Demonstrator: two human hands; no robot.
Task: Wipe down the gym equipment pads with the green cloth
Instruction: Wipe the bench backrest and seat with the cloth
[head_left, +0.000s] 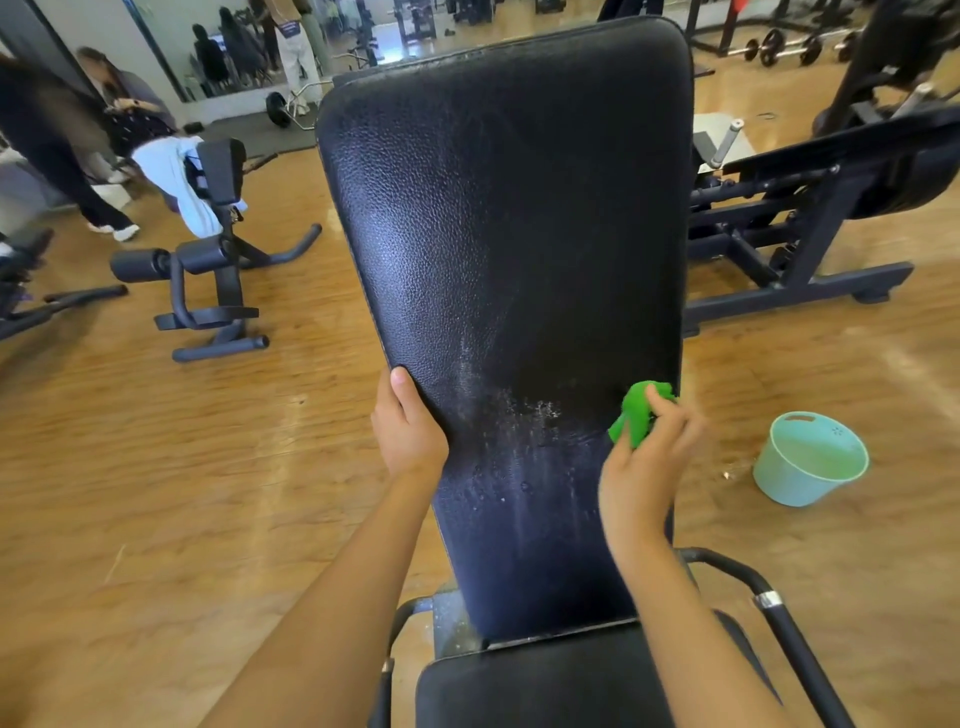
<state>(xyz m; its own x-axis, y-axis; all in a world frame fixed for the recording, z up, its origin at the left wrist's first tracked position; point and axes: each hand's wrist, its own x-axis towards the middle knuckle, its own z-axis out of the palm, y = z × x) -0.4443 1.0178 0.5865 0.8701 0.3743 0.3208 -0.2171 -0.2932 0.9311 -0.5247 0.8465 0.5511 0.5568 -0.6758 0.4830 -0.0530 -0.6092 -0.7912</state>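
Green cloth (636, 415) pinched in right hand (644, 467) on back pad (509, 208); left hand (410, 431) grips pad's edge.

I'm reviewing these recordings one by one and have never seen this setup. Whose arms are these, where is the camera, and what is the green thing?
There is one picture, taken by a camera worn on a person's head and looking forward and down, so the two bare arms are the wearer's own. The left hand grips the left edge of a gym bench's black back pad. The right hand holds a bunched green cloth against the pad's right edge. Wet streaks show low on the pad. Below it is the seat pad. A pale bucket stands on the wooden floor.
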